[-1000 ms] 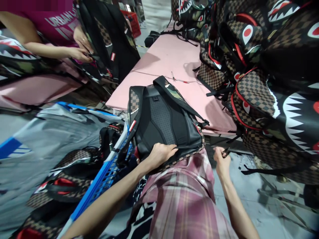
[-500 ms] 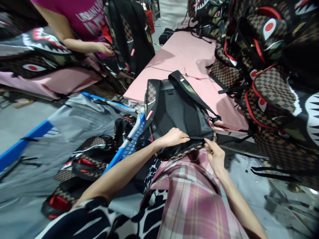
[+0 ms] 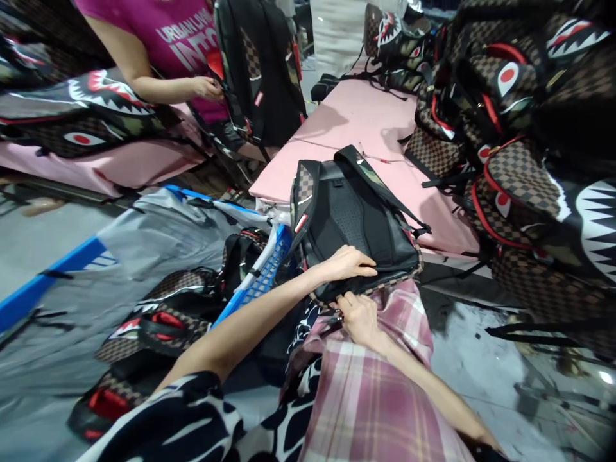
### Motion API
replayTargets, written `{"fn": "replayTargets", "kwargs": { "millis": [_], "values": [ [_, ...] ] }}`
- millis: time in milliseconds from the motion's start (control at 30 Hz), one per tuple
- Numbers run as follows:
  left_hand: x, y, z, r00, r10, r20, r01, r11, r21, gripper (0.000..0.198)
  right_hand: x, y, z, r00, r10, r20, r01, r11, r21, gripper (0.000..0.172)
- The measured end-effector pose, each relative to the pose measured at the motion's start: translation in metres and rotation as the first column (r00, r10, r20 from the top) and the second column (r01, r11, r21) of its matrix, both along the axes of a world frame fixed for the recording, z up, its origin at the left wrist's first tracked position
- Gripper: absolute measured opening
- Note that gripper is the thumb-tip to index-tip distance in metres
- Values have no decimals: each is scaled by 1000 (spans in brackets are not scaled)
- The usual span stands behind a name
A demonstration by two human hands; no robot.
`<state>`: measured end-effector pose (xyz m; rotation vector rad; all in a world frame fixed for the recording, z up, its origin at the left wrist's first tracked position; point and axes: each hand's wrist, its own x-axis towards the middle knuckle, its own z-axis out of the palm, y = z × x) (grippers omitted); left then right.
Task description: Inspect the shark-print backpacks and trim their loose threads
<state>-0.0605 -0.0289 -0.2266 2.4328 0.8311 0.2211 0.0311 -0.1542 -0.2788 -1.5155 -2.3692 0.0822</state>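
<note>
Black backpack | left hand flat atop | right hand pinching edge

black backpack with brown checkered trim, pink table, blue crate, pink plaid skirt

Left hand flat, palm down; right hand just beside, fingers pinched.

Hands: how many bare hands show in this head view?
3. The wearer's left hand rests on the black mesh-backed backpack; the right hand grips its checkered lower edge; a co-worker's hand touches an upright black backpack. Their other hand may be hidden.
</note>
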Motion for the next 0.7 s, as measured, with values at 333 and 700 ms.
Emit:
{"fn": "replayTargets", "kwargs": {
  "millis": [333,700],
  "values": [
    [-72,-110,-83,908,364,210,-417,718,558,48,7,-2,-12,971,58,-232,-45,997,61,17],
    [-75,-107,-75,927,345,146,-374,843,386,40,177,38,6,649,-586,-485,537,804,-253,24]
  ]
}}
